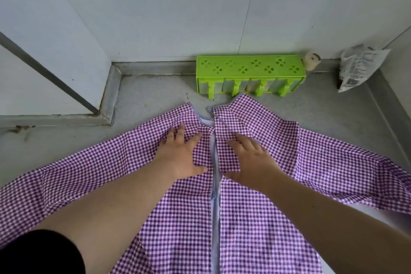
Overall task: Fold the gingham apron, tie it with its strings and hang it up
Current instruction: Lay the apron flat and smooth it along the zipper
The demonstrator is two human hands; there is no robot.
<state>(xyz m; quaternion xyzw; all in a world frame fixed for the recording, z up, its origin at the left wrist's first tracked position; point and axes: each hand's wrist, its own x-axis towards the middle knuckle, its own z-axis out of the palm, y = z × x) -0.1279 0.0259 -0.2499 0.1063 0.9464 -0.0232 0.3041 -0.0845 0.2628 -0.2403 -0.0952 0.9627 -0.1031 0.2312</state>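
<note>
The purple-and-white gingham apron (255,218) lies spread flat on a grey counter, with long sleeves running out to the left and right. Its two back panels meet along a pale centre gap. My left hand (181,154) rests palm down on the left panel just below the neckline, fingers spread. My right hand (250,159) presses flat on the right panel beside the gap. Neither hand grips the cloth. No strings are visible.
A lime-green plastic rack (250,66) stands against the back wall just beyond the neckline. A small cream roll (311,60) and a printed plastic bag (358,66) sit at the back right. A raised counter ledge (111,93) runs along the left and back.
</note>
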